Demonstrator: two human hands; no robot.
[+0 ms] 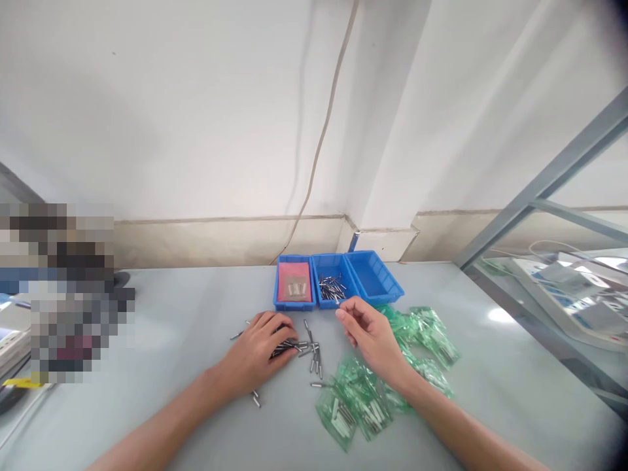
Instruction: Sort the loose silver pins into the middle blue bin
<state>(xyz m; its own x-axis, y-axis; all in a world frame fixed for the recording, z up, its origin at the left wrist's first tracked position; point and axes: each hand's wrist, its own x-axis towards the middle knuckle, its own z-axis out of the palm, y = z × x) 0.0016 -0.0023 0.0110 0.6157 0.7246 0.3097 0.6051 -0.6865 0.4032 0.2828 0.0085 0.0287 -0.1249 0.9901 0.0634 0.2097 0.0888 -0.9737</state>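
My left hand [262,343] is curled over a heap of thin metal pins [289,345] on the table, its fingers wrapped round part of them. Some loose pins [315,360] lie just right of that hand, and a few others poke out beside and below it. My right hand [367,330] is closed in a pinch at the front edge of the middle blue bin [321,302]. Whatever sits between its fingertips is too small to tell. More metal pins [332,286] lie in that bin.
A left blue bin [279,288] holds a pink sheet [294,269] with a small clear bag. The right blue bin [373,275] adjoins the middle one. Several green plastic bags [358,399] of parts lie around my right forearm. A metal frame [530,196] stands at right; a blurred person is at left.
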